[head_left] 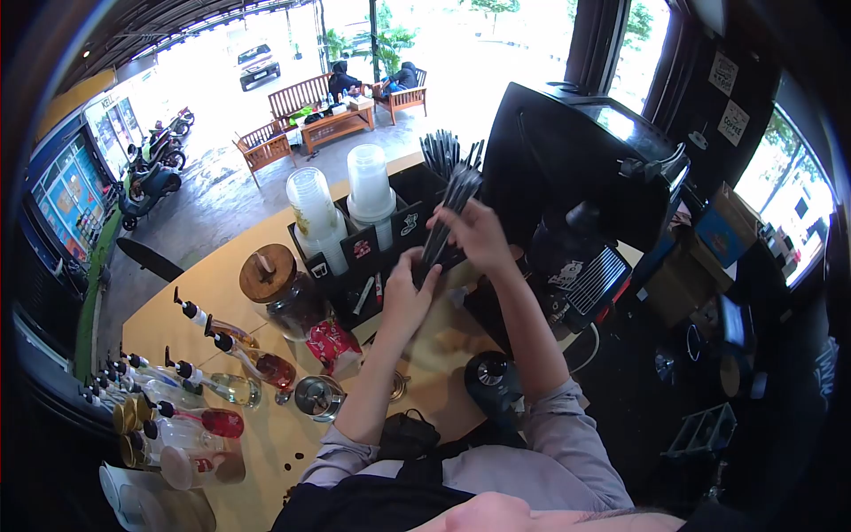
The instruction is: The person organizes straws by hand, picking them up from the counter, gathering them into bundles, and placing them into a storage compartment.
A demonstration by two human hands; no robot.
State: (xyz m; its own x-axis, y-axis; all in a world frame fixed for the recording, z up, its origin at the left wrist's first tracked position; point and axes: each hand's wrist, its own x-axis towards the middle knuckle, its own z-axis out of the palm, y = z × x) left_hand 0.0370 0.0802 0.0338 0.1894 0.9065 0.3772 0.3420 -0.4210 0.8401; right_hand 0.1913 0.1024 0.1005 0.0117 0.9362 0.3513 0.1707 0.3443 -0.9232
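Observation:
A bundle of thin black straws (460, 189) stands tilted between my hands above the black organizer (344, 310). My right hand (476, 235) is closed around the middle of the bundle. Lower down, my left hand (409, 291) has its fingers and thumb against the bundle's bottom end. More black straws (436, 146) stand upright just behind, at the organizer's far end. Stacks of clear plastic cups (312, 204) and white cups (368, 177) fill the compartments to the left. Two markers (363, 296) lie near my left hand.
Pump syrup bottles (269, 365) line the counter's left side, near a wood-lidded glass jar (282, 297), a red packet (332, 344) and a metal cup (319, 398). A large black machine (567, 160) stands right. Beneath my right forearm is a dark round-topped device (492, 377). People sit outside.

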